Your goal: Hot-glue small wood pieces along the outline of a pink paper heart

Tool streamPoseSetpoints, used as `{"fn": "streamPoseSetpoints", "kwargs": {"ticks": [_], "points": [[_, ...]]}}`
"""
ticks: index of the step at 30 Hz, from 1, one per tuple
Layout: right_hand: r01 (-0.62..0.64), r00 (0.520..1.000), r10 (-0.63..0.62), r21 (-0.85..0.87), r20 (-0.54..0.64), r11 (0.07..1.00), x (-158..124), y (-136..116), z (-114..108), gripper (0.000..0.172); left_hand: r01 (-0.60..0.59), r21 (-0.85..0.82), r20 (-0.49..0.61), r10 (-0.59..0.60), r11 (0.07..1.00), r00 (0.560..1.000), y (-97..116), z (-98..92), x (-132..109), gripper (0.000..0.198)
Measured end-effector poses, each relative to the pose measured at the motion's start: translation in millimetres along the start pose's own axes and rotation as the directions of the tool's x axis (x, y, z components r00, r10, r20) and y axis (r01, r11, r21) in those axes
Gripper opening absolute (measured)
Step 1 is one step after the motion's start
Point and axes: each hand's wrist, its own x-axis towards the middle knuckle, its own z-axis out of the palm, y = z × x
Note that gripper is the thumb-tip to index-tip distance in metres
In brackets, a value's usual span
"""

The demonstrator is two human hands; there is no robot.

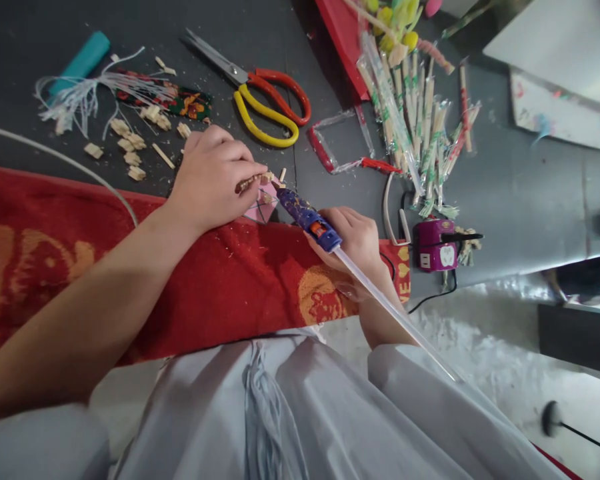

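Head view: a dark grey table (510, 180) fills the upper part, and along its near edge lies a red cloth (220, 287) with orange print. Over the cloth and the table edge come both hands, close together. The left hand (213, 177) is curled, its fingers pinched on a small wooden piece; the right hand (353, 233) is closed around the grip of a blue glue gun. Beyond the right hand is a spread of wrapped sticks (415, 113). Scissors (244, 77) with one orange and one yellow handle lie beyond the left hand, blades pointing away to the left. The glue gun (303, 212) sits between the hands, nozzle aimed at the left fingertips, a clear glue stick (390, 300) trailing back over the right forearm. A purple power block (433, 247) stands just right of the right hand, and a teal roll (85, 61) lies far left. A pink piece (263, 209) is below the left fingertips. The wooden piece (253, 182) is under those fingers, near the nozzle; whether they touch I cannot tell. Smallest are the loose wooden chips (133, 141) left of the left hand.
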Motion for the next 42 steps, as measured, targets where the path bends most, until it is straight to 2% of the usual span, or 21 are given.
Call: {"fn": "streamPoseSetpoints", "kwargs": {"ticks": [6, 15, 18, 23, 25, 35, 42], "points": [[0.028, 0.998, -0.029, -0.032, -0.048, 0.999, 1, 0, 3, 0.027, 0.008, 0.018, 0.005, -0.008, 1.000, 1.000, 0, 0.1, 0, 0.039], [-0.042, 0.997, 0.042, -0.001, 0.059, 0.999, 1, 3, 2, 0.031, -0.019, 0.001, -0.033, 0.019, 1.000, 0.999, -3, 4.2, -1, 0.036], [-0.048, 0.998, 0.047, 0.023, 0.047, 0.999, 1, 2, 3, 0.029, -0.030, -0.033, -0.039, 0.029, 0.999, 0.999, -3, 3.8, -1, 0.039], [-0.066, 0.997, 0.066, 0.004, 0.039, 0.998, 2, 1, 5, 0.033, 0.003, -0.042, 0.011, -0.002, 0.999, 1.000, 3, -4.1, -2, 0.043], [-0.059, 0.997, 0.058, 0.011, 0.049, 0.998, 2, 2, 4, 0.029, 0.007, -0.055, 0.010, -0.007, 0.998, 1.000, 4, -6.1, -2, 0.041], [-0.037, 0.999, 0.037, -0.004, -0.004, 0.999, 3, 1, 5, 0.028, 0.009, -0.069, 0.023, -0.008, 0.998, 1.000, 6, -6.3, -1, 0.040], [-0.083, 0.995, 0.082, 0.032, 0.053, 0.996, 3, 2, 4, 0.028, 0.015, -0.055, 0.032, -0.013, 0.998, 0.999, 6, -7.4, -1, 0.040]]}}
